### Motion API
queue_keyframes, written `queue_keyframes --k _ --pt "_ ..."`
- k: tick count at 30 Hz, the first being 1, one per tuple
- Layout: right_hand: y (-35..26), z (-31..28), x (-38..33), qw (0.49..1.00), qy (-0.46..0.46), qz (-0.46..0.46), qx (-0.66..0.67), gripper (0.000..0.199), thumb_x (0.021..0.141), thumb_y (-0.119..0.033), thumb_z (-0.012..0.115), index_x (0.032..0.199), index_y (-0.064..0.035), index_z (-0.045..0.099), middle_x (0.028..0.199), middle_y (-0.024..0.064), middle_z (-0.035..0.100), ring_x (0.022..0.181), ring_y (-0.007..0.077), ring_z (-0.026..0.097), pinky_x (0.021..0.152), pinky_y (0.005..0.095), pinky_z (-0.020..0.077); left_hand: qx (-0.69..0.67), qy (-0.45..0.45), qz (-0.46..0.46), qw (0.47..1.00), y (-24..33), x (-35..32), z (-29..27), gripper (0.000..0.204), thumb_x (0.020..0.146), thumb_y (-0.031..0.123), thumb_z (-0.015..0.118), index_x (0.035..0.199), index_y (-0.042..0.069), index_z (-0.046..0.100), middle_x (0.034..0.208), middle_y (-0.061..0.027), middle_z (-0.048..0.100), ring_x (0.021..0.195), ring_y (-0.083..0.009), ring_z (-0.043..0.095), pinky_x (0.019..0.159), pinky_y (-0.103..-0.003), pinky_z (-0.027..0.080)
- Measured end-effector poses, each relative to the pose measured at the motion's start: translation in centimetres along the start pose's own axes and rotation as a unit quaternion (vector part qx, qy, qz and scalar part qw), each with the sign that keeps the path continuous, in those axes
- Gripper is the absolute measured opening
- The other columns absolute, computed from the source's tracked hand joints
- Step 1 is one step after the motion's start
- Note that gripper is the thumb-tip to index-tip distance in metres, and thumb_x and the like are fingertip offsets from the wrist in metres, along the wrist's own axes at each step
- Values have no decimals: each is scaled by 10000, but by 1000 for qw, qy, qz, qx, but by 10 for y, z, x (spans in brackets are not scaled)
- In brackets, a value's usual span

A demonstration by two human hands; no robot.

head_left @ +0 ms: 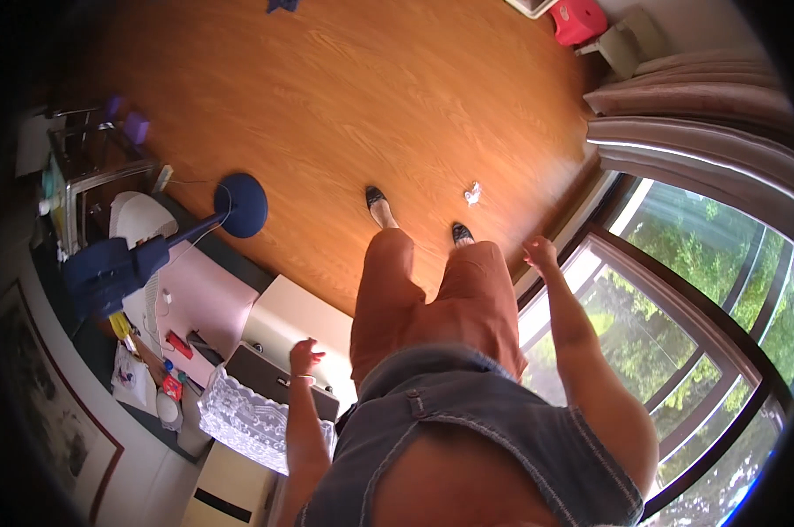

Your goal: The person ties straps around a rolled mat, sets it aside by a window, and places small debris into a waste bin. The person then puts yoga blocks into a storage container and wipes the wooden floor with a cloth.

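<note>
My left hand [305, 357] hangs at my side near a cabinet with a dark front [261, 373]. Nothing shows in it, and its loosely bent fingers are a little apart. Out to the right, beside the window frame, my right hand [541, 253] is also free of any object, fingers slightly curled and apart. Ahead of my feet a crumpled white scrap [473, 193] lies on the wooden floor [362, 97]. I stand with dark shoes [375, 195] on that floor. Neither hand visibly touches anything.
A blue fan [120, 268] with a round base [241, 205] stands at left, its cord trailing nearby. Behind it is a cluttered low table [205, 294]. White lace [243, 420] covers the cabinet. At right are windows [651, 334] and curtains [695, 140]; a red stool [578, 21] sits far right.
</note>
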State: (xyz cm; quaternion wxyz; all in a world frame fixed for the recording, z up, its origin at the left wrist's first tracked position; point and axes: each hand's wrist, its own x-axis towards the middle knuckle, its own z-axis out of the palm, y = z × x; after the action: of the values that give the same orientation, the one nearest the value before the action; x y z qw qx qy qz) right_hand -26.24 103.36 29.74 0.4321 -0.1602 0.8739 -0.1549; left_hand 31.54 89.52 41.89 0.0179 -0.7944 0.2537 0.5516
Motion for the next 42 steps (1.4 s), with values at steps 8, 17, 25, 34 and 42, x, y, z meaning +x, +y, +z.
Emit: queue_keyframes --k 8,17,25,34,42 --pt "0 140 79 972 -74 185 123 505 656 -209 679 1078 -66 440 774 138 589 619 205 586 512 310 492 46 58 -89 993 17 34 -33 180 783 229 542 837 58 530 532 -47 503 440 -174 530 464 -316 481" --pt "58 265 256 983 132 116 45 728 620 -257 708 1222 -173 308 1085 217 411 961 373 470 806 425 391 294 62 -248 921 -42 64 -44 242 788 300 533 858 69 553 646 -36 545 533 -124 516 513 -288 457" --pt "127 309 286 953 259 62 144 221 675 -117 613 887 -97 555 848 124 543 773 272 538 670 369 434 232 96 -244 937 7 69 31 278 795 322 521 903 71 571 715 -44 584 657 -142 546 652 -289 447" --pt "65 301 318 959 274 -39 57 148 706 -171 585 830 -110 533 789 150 548 756 319 539 615 396 448 -263 130 114 949 122 339 446 399 839 415 395 1050 86 472 1088 -53 496 878 -176 496 757 -290 427" --pt "61 285 325 980 159 116 -21 168 746 -186 497 829 -42 519 848 200 541 803 345 551 701 423 449 -217 199 -66 953 107 369 449 465 806 437 435 981 12 503 982 -46 531 820 -171 511 693 -250 421"
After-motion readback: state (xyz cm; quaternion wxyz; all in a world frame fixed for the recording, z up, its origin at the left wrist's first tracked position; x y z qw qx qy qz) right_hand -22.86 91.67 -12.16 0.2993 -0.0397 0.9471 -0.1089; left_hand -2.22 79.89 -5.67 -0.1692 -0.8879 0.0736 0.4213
